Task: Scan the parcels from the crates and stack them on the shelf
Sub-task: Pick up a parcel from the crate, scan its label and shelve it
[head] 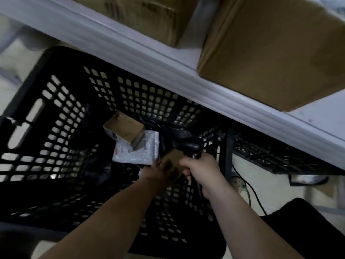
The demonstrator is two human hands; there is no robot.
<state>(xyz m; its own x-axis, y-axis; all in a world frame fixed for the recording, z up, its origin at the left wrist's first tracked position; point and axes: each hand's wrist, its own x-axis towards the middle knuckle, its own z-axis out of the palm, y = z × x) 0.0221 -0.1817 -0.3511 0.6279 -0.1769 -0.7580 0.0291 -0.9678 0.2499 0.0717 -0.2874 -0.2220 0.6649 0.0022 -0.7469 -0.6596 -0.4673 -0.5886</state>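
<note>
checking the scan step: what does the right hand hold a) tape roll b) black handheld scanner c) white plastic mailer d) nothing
b: the right hand grips the black handheld scanner beside the small brown cardboard box in the left hand.

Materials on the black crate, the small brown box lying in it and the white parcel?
Crate: looks like moulded plastic, black, with a regular grid of holes. Small brown box: probably cardboard, matte, sharp folded edges. White parcel: likely a plastic-film mailer, wrinkled and slightly shiny.
</note>
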